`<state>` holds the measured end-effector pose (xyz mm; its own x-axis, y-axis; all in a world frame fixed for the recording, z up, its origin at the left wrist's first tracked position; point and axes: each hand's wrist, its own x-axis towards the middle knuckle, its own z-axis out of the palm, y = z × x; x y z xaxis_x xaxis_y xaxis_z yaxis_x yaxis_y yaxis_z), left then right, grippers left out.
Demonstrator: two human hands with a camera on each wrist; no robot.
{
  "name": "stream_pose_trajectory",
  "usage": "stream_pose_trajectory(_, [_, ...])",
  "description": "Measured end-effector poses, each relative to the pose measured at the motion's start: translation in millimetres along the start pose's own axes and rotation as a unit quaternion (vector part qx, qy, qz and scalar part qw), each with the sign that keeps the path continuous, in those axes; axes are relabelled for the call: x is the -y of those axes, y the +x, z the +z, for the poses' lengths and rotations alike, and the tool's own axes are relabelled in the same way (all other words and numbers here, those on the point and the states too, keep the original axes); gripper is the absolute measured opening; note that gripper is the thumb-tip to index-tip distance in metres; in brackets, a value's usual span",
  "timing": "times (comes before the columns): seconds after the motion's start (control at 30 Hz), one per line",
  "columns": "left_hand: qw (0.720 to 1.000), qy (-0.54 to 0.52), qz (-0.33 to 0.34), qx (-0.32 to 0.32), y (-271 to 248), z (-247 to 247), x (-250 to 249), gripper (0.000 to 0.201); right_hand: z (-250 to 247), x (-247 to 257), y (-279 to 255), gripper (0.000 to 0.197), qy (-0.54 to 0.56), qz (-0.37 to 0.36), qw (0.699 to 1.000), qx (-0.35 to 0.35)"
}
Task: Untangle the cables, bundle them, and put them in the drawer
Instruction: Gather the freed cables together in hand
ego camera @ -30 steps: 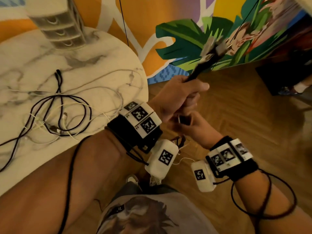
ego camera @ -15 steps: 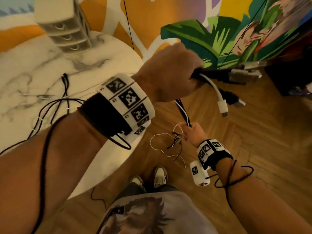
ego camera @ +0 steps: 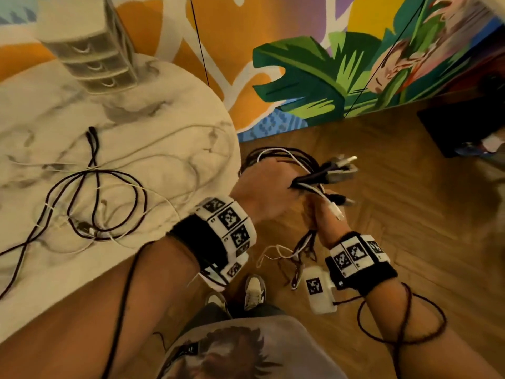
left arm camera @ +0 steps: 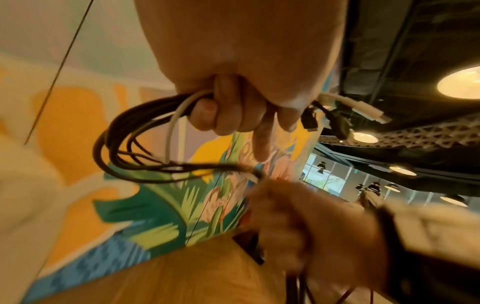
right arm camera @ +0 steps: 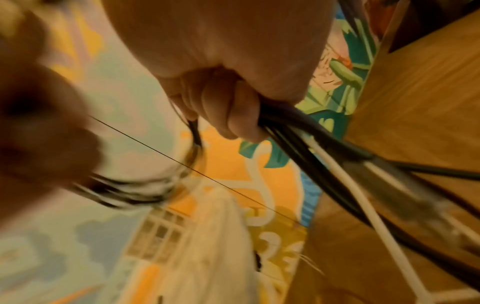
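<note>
My left hand grips a bundle of black and white cables over the wooden floor, right of the table. The connectors stick out to the right of the fist and a loop curves behind it. In the left wrist view the left hand's fingers curl round that loop. Just below, my right hand holds the same cables, whose loose ends hang down. In the right wrist view, the right hand's fingers are wrapped round the cables. More tangled cables lie on the marble table.
A small white drawer unit stands at the back of the table, its drawers closed. A painted wall runs behind. A dark object sits on the floor at the far right. My shoes are below the hands.
The left hand has come down from its raised position and turned, so a loop of cable now curves behind it. The right hand has risen to meet it just below.
</note>
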<state>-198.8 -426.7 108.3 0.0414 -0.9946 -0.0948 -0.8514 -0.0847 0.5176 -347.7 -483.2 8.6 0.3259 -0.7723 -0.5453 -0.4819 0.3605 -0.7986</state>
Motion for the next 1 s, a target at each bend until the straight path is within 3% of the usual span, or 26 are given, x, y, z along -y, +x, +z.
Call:
stream_pose_trajectory(0.13, [0.969,-0.220,-0.115,0.001,6.9,6.5,0.7,0.028,4.3,50.8,-30.7,0.020,0.042,-0.143,0.986,0.069])
stream_pose_trajectory(0.23, [0.956,-0.265,-0.123,-0.020,16.0,0.9,-6.2,0.029,11.4,62.0,-40.3,0.021,0.057,-0.191,0.974,0.109])
stream_pose_trajectory(0.33, [0.966,-0.231,-0.098,-0.068,21.0,-11.7,-11.3,0.022,21.0,44.7,-38.2,0.041,0.033,-0.152,0.981,0.118])
stream_pose_trajectory(0.43, [0.975,-0.177,-0.065,-0.114,21.9,-29.4,-9.7,0.030,24.9,12.0,-21.2,0.049,-0.018,-0.101,0.991,0.085])
stream_pose_trajectory(0.6, [0.966,-0.138,-0.005,-0.219,25.4,-74.5,-8.1,0.037,21.6,-34.0,5.7,0.045,-0.137,-0.024,0.988,0.068])
stream_pose_trajectory(0.73, [0.964,-0.104,0.010,-0.245,24.4,-90.0,-6.6,0.039,11.1,-57.5,24.0,0.030,-0.178,0.059,0.980,0.072])
stream_pose_trajectory(0.87, [0.954,-0.113,0.012,-0.278,22.9,-103.7,-3.7,0.026,-0.4,-90.4,34.8,0.016,-0.184,0.112,0.973,0.086])
stream_pose_trajectory(1.0, [0.947,-0.107,0.030,-0.301,24.1,-113.9,1.4,0.026,-11.8,-95.9,43.0,0.034,-0.243,0.125,0.961,0.052])
